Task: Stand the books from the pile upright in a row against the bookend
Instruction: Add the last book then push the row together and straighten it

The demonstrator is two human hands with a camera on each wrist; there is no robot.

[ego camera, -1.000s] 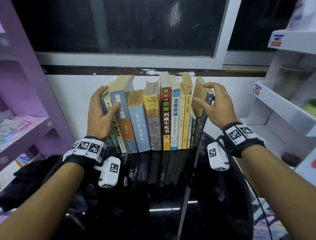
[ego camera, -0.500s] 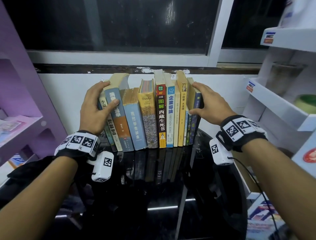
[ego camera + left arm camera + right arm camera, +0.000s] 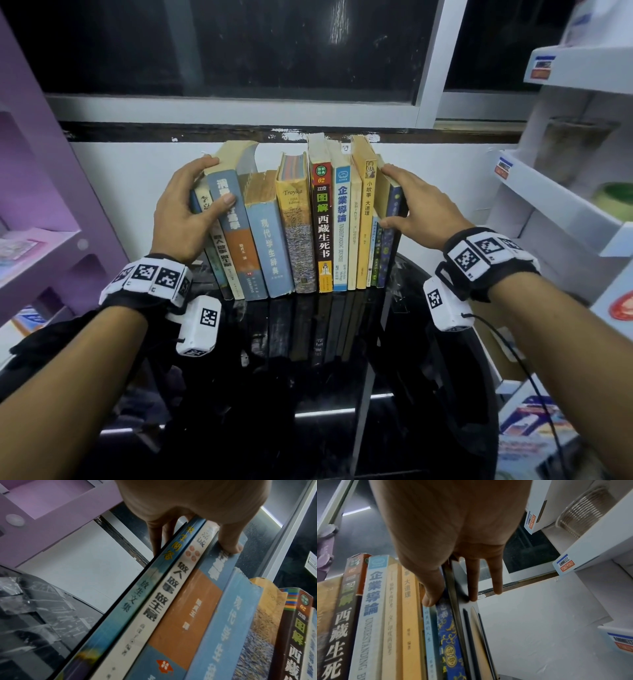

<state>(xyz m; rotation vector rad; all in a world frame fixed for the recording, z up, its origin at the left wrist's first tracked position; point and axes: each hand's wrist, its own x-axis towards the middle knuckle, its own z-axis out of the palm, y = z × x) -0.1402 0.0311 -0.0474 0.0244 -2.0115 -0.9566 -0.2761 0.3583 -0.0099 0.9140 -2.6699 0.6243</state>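
Several books (image 3: 322,226) stand spine-out in a row on the black glossy table (image 3: 308,394), against the white wall. The left-end ones, including a blue-and-orange book (image 3: 239,240), lean slightly left. My left hand (image 3: 219,181) holds that end: thumb across the blue-and-orange spine, fingers along the outer cover of the leftmost blue book (image 3: 137,601). My right hand (image 3: 394,195) presses the right end. Its straight fingers lie on the ribbed grey bookend (image 3: 471,615) and its thumb on a thin spine beside the dark blue book (image 3: 448,635).
A purple shelf unit (image 3: 41,205) stands close on the left and a white shelf unit (image 3: 565,212) with labelled ledges close on the right. A dark window with a white frame (image 3: 239,109) runs above the books. The table's near half shows only reflections.
My right hand has pushed the leaning right-end books and bookend upright against the row and now stays pressed there. The left hand has kept its hold on the left end.
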